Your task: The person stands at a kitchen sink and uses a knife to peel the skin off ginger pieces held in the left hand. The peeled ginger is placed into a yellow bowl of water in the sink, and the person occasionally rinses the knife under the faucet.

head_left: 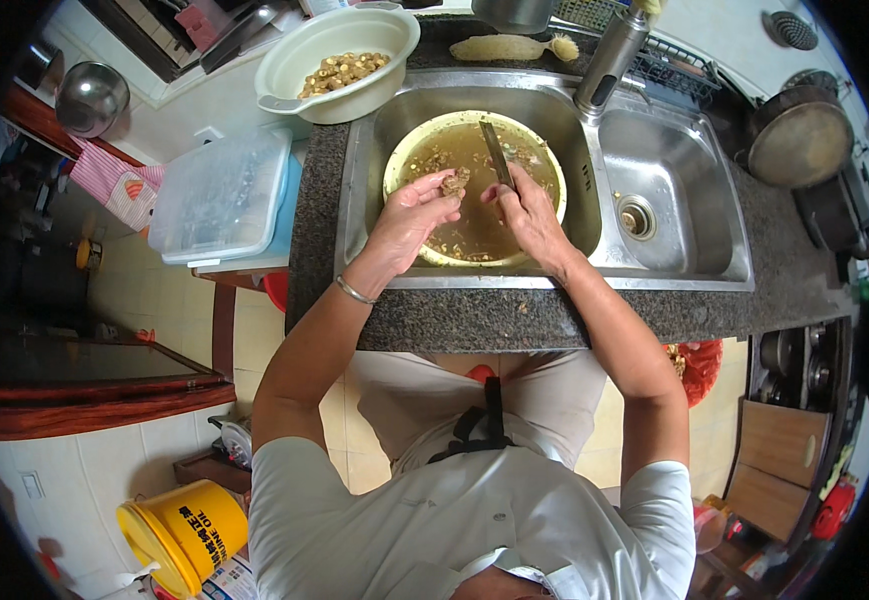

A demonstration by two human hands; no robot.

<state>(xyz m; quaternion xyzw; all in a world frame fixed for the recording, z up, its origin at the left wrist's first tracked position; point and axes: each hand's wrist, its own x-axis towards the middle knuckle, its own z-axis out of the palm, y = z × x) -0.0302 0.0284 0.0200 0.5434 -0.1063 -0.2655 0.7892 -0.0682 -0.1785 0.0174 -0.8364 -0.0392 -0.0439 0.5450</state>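
My left hand (419, 217) pinches a knobby brown piece of root (455, 183) between thumb and fingertips. In my right hand (532, 214) is a narrow, flat-bladed tool like a knife (496, 148), its dark blade slanting away from me. Both hands are over a round pale-yellow basin (556, 161), and the blade is apart from the root. Murky brown water (479, 225) fills the basin, with bits of peel and small pieces floating in it. The basin sits in the larger left bowl of a steel double sink (588, 217).
A pale green tub (284, 64) holding cut brown pieces (344, 73) stands at the sink's back left corner. Behind the sink lie a loofah-like scrubber (498, 48) and a brush head (563, 49). The faucet (610, 64) rises between the bowls. A lidded plastic box (224, 195) is at left.
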